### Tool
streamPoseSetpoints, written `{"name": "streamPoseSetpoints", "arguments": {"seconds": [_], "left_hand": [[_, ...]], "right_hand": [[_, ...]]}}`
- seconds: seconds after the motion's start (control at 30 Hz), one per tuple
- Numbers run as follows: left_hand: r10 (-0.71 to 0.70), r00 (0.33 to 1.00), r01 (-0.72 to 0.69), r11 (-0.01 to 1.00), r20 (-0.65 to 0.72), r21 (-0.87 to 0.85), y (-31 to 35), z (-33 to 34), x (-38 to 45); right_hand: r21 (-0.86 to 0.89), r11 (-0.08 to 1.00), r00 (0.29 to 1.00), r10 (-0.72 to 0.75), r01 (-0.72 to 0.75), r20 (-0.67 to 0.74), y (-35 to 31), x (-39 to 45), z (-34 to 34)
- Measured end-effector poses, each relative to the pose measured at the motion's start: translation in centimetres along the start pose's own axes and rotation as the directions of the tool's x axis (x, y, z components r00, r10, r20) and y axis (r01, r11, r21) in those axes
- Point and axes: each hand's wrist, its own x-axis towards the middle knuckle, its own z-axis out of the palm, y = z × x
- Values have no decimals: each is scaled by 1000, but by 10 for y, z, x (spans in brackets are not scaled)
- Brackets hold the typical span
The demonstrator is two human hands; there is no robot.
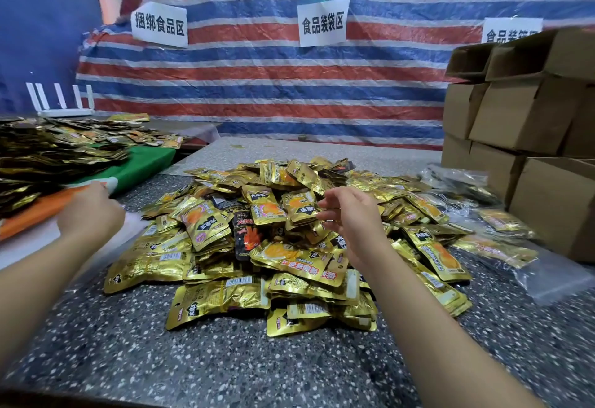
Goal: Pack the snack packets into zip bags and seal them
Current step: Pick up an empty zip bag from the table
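Two bare forearms reach in from the near edge. Left hand (88, 213) — back to camera, fingers hidden, grip cannot be told — sits beside the packet heap's left edge. Right hand (349, 217) hovers over the heap, fingers loosely curled, holding nothing. Snack packets (257, 246) — gold foil, too many to count — lie heaped on the speckled table (193, 359). Filled zip bags (502, 240) lie right.

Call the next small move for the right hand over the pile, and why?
Probably lower the right hand and pinch one of the gold packets on top of the pile. Its fingers hang loosely curled above the pile holding nothing, while the left hand is off at the clear bags beside it, seemingly fetching one.
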Motion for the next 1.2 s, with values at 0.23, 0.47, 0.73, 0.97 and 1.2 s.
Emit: {"name": "streamPoseSetpoints", "arguments": {"seconds": [0.23, 0.47, 0.73, 0.97, 1.2], "left_hand": [[167, 958, -245, 901, -233, -357, 102, -29, -42], [334, 870, -491, 528, -362, -693, 202, -50, -114], [558, 790, -454, 254, -254, -854, 234, -15, -210], [736, 644, -557, 264, -209, -787, 226, 9, -232], [777, 629, -471, 338, -42, -815, 219, 9, -223]], "right_hand": [[11, 1000, 1000, 7, -7, 16, -4, 1, 3], [37, 999, 999, 5, -7, 40, -5, 3, 1], [76, 996, 999, 42, -40, -23, 1, 13, -12], [39, 996, 995, 82, -80, -56, 13, 18, -32], [-112, 993, 999, 20, -24, -35, 18, 14, -42]]}}
